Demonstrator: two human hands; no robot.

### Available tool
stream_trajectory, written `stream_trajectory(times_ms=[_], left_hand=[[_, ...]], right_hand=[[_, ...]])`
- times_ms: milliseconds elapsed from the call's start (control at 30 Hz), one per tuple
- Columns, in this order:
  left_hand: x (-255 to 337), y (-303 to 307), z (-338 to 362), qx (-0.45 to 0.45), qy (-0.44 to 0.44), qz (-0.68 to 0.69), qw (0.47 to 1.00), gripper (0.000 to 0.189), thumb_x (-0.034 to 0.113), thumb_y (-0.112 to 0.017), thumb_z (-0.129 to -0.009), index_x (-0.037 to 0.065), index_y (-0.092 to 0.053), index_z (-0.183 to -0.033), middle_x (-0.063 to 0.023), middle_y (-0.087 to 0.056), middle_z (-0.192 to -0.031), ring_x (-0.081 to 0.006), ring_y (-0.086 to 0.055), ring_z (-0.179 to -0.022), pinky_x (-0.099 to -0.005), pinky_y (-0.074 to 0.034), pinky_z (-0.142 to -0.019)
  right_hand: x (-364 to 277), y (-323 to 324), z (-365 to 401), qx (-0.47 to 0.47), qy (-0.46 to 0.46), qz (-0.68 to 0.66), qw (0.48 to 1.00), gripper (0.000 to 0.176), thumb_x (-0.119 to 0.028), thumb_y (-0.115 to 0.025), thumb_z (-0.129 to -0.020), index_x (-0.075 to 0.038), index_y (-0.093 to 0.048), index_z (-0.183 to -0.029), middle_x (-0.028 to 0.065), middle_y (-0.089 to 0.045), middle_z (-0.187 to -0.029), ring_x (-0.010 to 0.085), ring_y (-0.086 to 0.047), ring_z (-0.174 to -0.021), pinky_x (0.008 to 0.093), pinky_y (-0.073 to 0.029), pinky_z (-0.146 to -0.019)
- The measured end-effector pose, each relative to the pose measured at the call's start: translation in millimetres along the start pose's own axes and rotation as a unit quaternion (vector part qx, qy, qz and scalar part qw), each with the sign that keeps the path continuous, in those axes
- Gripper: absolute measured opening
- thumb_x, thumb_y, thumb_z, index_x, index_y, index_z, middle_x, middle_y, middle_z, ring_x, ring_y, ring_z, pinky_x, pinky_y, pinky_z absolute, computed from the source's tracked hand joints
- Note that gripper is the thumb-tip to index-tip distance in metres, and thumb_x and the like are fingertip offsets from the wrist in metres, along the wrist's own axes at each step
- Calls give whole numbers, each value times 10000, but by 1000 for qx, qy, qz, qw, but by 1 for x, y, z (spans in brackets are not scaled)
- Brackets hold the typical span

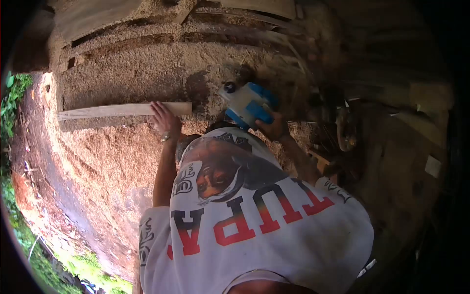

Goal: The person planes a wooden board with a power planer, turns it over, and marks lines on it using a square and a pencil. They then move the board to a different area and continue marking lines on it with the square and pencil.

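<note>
A pale wooden strip (107, 111) lies lengthwise along the near edge of a bench (137, 78) covered in shavings. Near the strip's right end, my left hand (164, 119) rests on it with the fingers spread over the wood; a watch is on that wrist. To the right of the strip and apart from it, my right hand (274, 127) is closed round the handle of a blue and grey power tool (249, 104) with a round black knob at its front.
Boards (230, 28) run across the back, heaped with shavings. Shavings also cover the ground (112, 166) at the left. Dark clutter and wood pieces (320, 159) stand at the right. Green plants (14, 98) grow at the far left.
</note>
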State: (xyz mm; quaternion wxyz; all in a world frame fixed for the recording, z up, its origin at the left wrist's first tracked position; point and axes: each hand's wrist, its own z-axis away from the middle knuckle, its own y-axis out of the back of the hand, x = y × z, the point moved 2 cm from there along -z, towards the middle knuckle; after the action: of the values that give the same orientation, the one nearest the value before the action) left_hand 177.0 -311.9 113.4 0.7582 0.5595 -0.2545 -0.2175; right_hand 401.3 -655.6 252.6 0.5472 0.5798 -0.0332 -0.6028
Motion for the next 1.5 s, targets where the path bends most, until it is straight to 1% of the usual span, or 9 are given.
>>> stream_trajectory(times_ms=[267,400,567,667,867,967,1200,1400,1500], left_hand=[[39,-30,49,33,-70,91,993,930,147,-652,-857,-70,-169,-1621,-293,-121,-1712,-440,-107,-1598,-550,-202,-1257],[52,30,52,-122,-47,65,989,990,233,-696,-863,-48,-145,-1636,-278,-93,-1721,-423,-79,-1607,-584,-212,-1249],[35,-4,45,-99,-48,74,991,1019,214,-694,-848,-14,-112,-1653,-230,-73,-1739,-423,-63,-1609,-597,-216,-1249],[41,-18,51,-86,-108,8,990,905,260,-669,-901,-7,-211,-1635,-229,-150,-1725,-429,-127,-1597,-614,-231,-1243],[27,-22,65,-184,-328,103,921,482,194,-599,-963,127,-583,-1439,-148,-385,-1656,-318,-346,-1539,-593,-346,-1190],[3,-5,75,-173,-200,221,939,408,175,-597,-962,134,-654,-1364,-137,-620,-1441,-360,-611,-1278,-515,-511,-1021],[-109,-15,112,-161,-69,289,941,360,216,-627,-916,98,-709,-1245,-227,-733,-1049,-411,-702,-1054,-504,-548,-898],[-199,19,150,-155,175,379,896,385,259,-608,-991,114,-687,-1338,-215,-725,-1221,-369,-725,-1072,-440,-562,-940],[-228,-16,162,-73,198,441,872,382,242,-604,-992,99,-688,-1335,-220,-727,-1223,-372,-715,-1113,-438,-558,-962]], right_hand=[[114,-3,-13,104,-29,-72,992,611,-356,-850,-823,-2,-683,-1292,188,-742,-1095,299,-706,-990,424,-544,-886],[165,-1,-29,64,-62,-81,993,574,-338,-864,-814,-7,-701,-1254,140,-735,-1066,258,-689,-967,427,-546,-861],[206,5,-44,68,-20,-91,993,488,-250,-890,-767,4,-713,-1144,88,-710,-967,201,-651,-874,394,-536,-809],[245,-3,-53,-16,-63,-41,997,588,-290,-881,-783,5,-669,-1245,163,-688,-1150,263,-649,-1078,443,-528,-925],[137,-2,-48,233,131,0,963,584,-209,-823,-829,-15,-592,-1330,165,-657,-1234,341,-623,-1187,474,-484,-1006],[21,-35,-66,252,229,143,929,455,-162,-761,-874,-17,-612,-1278,199,-627,-1282,405,-604,-1196,505,-479,-1016],[-144,-250,-121,-56,278,149,947,490,-250,-829,-776,-19,-658,-1173,238,-669,-1218,461,-616,-1167,515,-509,-1008],[-160,-270,-155,-307,191,340,868,569,-224,-837,-734,-2,-673,-1232,203,-728,-1097,393,-708,-1023,479,-576,-859],[-149,-253,-156,-446,27,31,894,521,-225,-785,-763,19,-692,-1213,139,-734,-1065,272,-701,-1008,397,-550,-865]])
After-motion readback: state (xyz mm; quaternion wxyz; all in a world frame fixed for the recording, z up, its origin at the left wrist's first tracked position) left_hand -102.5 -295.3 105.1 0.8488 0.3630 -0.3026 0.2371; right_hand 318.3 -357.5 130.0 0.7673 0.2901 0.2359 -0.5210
